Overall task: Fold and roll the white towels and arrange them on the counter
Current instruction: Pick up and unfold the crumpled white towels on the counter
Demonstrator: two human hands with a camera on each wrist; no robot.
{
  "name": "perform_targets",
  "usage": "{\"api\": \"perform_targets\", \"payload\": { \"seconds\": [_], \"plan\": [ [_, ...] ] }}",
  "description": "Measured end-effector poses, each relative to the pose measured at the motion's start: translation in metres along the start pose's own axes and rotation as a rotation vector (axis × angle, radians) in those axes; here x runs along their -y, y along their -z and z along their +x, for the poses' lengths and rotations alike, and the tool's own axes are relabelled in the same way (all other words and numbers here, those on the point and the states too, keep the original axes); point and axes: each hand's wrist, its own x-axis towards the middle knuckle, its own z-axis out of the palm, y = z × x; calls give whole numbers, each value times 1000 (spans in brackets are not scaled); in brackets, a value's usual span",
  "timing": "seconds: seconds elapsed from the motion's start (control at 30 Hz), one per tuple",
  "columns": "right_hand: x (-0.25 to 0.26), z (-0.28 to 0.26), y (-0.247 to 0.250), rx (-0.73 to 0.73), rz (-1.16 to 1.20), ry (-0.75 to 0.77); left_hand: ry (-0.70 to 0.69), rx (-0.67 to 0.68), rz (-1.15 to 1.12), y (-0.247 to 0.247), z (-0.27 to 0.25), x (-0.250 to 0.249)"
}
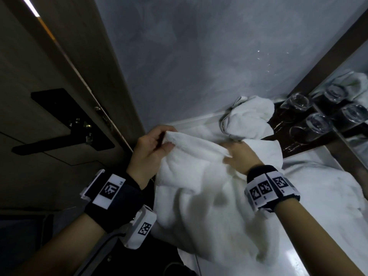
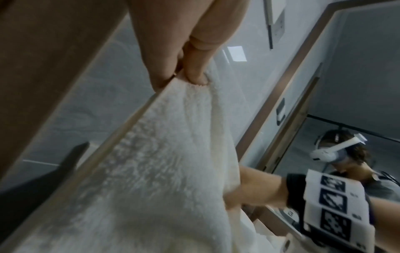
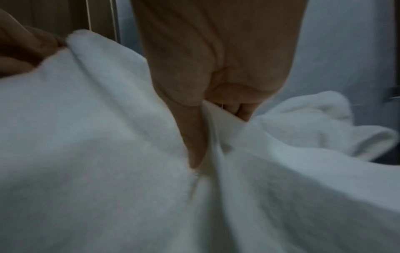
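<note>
A white towel (image 1: 191,176) hangs from both my hands above the counter's left end, its lower part draped and creased. My left hand (image 1: 157,145) pinches its upper left corner between thumb and fingers; the left wrist view shows the left hand (image 2: 190,71) pinching the terry towel (image 2: 155,171). My right hand (image 1: 237,154) grips the top edge further right; in the right wrist view its thumb and fingers (image 3: 207,119) clamp a fold of the towel (image 3: 97,137). A second crumpled white towel (image 1: 251,118) lies at the counter's back by the wall.
Several upturned glasses (image 1: 308,124) stand on a dark tray (image 1: 326,140) at the right, beside a mirror (image 1: 358,62). More white towelling (image 1: 328,188) covers the counter under my right arm. A door with a black handle (image 1: 59,126) is on the left. A grey wall (image 1: 199,56) is behind.
</note>
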Motion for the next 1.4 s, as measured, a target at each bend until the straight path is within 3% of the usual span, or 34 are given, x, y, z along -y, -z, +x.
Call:
{"api": "perform_targets", "payload": {
  "seconds": [0.23,0.37,0.53,0.67,0.8,1.0,1.17,1.4],
  "plan": [
    [-50,-15,2,-87,-118,-297,118,-202,51,22,9,27],
    [-68,-26,4,-111,-178,-247,122,-227,213,26,15,40],
    [-84,-40,-1,-361,-180,-184,9,-66,615,24,23,41],
    [-96,-46,0,-466,-159,-197,-46,205,808,19,32,41],
    [-109,-53,-2,-478,-21,-293,-32,434,978,20,45,46],
    [-118,-50,-1,-406,302,-578,78,530,1133,19,61,53],
    [-121,-54,-1,-444,556,-663,45,489,1100,16,61,61],
    [-113,-46,5,-519,955,-579,67,402,1059,11,64,69]
  ]
}}
